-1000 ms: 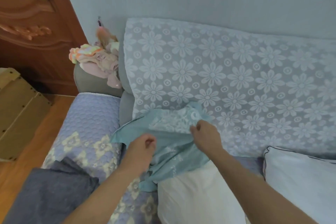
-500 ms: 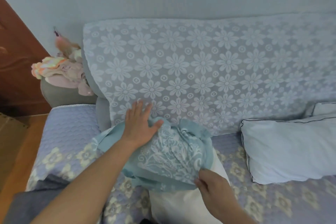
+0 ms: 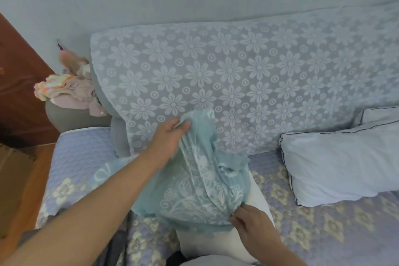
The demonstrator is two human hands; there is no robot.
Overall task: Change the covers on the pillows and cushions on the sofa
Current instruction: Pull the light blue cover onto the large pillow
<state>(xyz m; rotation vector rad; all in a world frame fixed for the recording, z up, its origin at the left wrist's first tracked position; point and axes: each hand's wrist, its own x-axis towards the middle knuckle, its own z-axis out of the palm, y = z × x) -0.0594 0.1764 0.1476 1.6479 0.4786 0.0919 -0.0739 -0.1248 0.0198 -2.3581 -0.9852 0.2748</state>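
Right hand (image 3: 251, 221), nearest: fingers pinched on lower edge of the teal lace cover (image 3: 200, 190), which sits bunched over the upper part of a white pillow (image 3: 218, 242) on the sofa seat (image 3: 82, 157). Pillow's bare end points toward the camera. Left hand (image 3: 167, 139), farther: fingers closed on a gathered fold at the cover's top. Second white pillow (image 3: 336, 164) lies well right. Behind: backrest under a flower-patterned throw (image 3: 237, 75). Clothes pile (image 3: 69, 86) on the armrest.
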